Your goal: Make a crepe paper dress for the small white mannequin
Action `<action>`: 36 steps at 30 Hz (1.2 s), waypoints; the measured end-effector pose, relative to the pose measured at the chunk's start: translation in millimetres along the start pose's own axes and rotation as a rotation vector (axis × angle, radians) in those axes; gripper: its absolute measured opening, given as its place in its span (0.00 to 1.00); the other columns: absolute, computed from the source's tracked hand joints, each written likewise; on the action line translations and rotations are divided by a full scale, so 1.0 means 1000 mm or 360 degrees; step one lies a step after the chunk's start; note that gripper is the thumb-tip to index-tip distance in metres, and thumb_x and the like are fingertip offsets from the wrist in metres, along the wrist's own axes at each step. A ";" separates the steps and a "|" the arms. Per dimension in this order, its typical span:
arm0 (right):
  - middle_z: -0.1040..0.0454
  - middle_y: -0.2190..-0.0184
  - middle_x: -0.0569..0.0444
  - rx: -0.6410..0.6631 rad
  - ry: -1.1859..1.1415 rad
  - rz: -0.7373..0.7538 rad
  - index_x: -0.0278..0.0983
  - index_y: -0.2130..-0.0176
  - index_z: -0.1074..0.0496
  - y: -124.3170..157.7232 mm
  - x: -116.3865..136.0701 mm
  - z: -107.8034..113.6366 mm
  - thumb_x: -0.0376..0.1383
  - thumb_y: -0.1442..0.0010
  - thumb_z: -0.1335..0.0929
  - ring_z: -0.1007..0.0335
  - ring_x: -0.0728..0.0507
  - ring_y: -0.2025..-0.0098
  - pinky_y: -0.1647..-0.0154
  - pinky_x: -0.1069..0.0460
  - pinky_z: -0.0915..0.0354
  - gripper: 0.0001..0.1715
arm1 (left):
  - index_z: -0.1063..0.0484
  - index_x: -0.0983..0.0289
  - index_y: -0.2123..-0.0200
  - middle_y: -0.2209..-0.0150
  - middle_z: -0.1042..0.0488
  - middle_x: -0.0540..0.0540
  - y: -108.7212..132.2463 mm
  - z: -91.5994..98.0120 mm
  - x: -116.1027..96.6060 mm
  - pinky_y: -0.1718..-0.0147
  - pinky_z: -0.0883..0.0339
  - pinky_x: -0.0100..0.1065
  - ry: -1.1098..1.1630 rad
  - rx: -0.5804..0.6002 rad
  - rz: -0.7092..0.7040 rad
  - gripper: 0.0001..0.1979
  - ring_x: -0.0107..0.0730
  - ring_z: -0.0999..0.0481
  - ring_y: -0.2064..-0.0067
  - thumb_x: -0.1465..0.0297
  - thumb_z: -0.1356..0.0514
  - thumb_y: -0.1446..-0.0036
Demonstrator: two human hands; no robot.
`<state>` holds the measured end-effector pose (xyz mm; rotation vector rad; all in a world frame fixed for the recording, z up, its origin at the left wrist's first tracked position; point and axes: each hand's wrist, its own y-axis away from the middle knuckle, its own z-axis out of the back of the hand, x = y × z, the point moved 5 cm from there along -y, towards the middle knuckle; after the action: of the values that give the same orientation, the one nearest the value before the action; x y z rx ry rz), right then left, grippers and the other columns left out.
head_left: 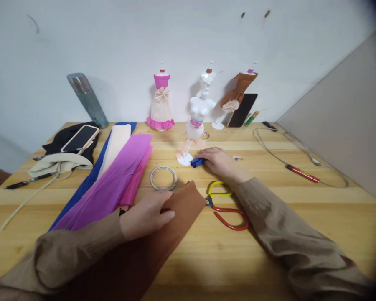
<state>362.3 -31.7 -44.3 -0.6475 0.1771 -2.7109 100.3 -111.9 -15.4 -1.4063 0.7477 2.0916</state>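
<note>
Quietly, a pale bluish-white wall (122,42) is standing behind a light wooden table (319,234) with plank seams, while a plain grey panel (347,104) is closing off the right side. Two dark spots (267,14) are marking the wall high up. Across the table's near side, the left hand (147,215) is holding a long brown sheet of paper-like material (181,221) between thumb and fingers. Further forward, the right hand (221,163) is gripping a small folded dark-blue piece (196,162), which is lying by the round base of a bare white mannequin (199,109). Scissors with yellow and red handles (209,202) are resting at the brown sheet's edge, and a silvery ring-shaped roll (163,189) is lying flat near the left hand. Purple, pink, cream and blue sheets (113,179) are spreading leftward. Against the wall, a pink-and-cream-dressed mannequin (162,100), a brown-dressed mannequin (242,88) and a blue-grey cylindrical bottle (89,100) are standing.
</note>
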 end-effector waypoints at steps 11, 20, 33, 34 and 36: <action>0.21 0.71 0.52 0.0238 -0.1735 -0.0456 0.35 0.66 0.26 0.028 0.080 0.014 0.46 0.46 0.28 0.24 0.46 0.70 0.65 0.51 0.28 0.17 | 0.30 0.64 0.46 0.44 0.30 0.65 -0.002 -0.004 -0.007 0.59 0.28 0.41 0.0716 -0.0090 0.0080 0.29 0.39 0.22 0.58 0.61 0.32 0.50; 0.21 0.71 0.50 0.0666 -0.2226 -0.0712 0.33 0.63 0.28 0.051 0.145 -0.026 0.50 0.50 0.24 0.22 0.48 0.72 0.70 0.54 0.26 0.25 | 0.25 0.70 0.65 0.74 0.25 0.55 -0.009 0.005 0.000 0.75 0.33 0.27 0.0890 -0.0190 -0.0063 0.20 0.28 0.25 0.73 0.57 0.31 0.52; 0.28 0.77 0.57 0.0252 -0.2114 -0.0467 0.37 0.65 0.32 0.048 0.145 -0.021 0.49 0.45 0.27 0.31 0.49 0.76 0.76 0.54 0.33 0.19 | 0.30 0.67 0.74 0.75 0.25 0.54 -0.007 0.001 0.005 0.78 0.32 0.27 0.1032 -0.0239 0.0026 0.24 0.28 0.26 0.74 0.51 0.30 0.56; 0.27 0.74 0.55 0.0280 -0.2139 -0.0451 0.37 0.63 0.32 0.049 0.145 -0.021 0.50 0.44 0.28 0.29 0.48 0.73 0.75 0.54 0.32 0.21 | 0.29 0.68 0.74 0.76 0.25 0.54 -0.007 0.002 0.005 0.78 0.32 0.27 0.1013 -0.0247 0.0021 0.24 0.27 0.26 0.74 0.51 0.31 0.55; 0.26 0.71 0.52 0.0315 -0.2058 -0.0401 0.36 0.62 0.32 0.049 0.144 -0.020 0.52 0.44 0.29 0.29 0.47 0.69 0.73 0.54 0.32 0.23 | 0.27 0.68 0.74 0.76 0.26 0.54 -0.007 0.003 0.005 0.77 0.32 0.27 0.0942 -0.0263 -0.0014 0.23 0.27 0.27 0.74 0.53 0.31 0.55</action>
<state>247.3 -128.8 -12.3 -2.2215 -0.5060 -1.9130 101.3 -104.2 -20.4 -2.1563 0.7916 1.7626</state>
